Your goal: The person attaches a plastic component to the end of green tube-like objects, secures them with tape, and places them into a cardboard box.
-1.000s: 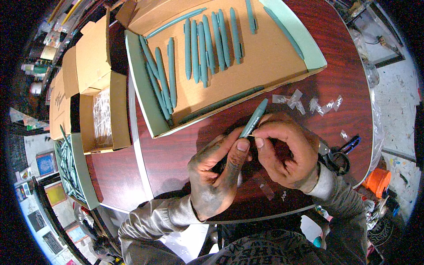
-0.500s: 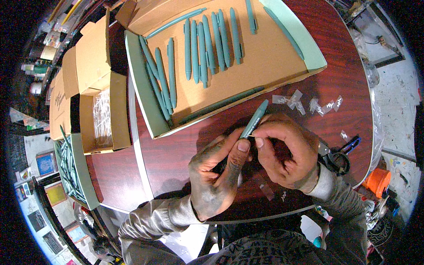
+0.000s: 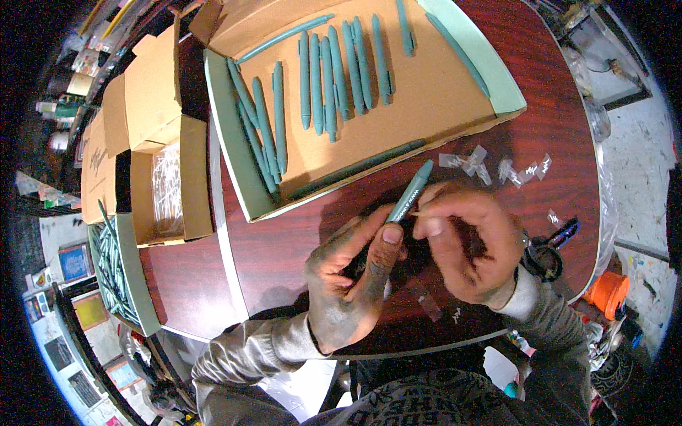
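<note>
My left hand is closed around a teal pen, thumb on top. The pen tilts up and to the right, with white lettering along its exposed barrel. Close beside the barrel, my right hand has its thumb and forefinger pinched together; whatever lies between them is too small to make out. Beyond my hands stands a shallow cardboard box with several teal pens laid out in it. Small clear film pieces with white marks lie on the table to the right of the held pen.
Black-handled scissors rest on the dark red wood-grain table, right of my right hand. At the left are an open carton of thin white pieces and a box full of pens. An orange container stands beyond the right edge.
My right hand has shifted slightly right, away from the pen, uncovering more of the lettering. The left hand and pen stay almost in place.
</note>
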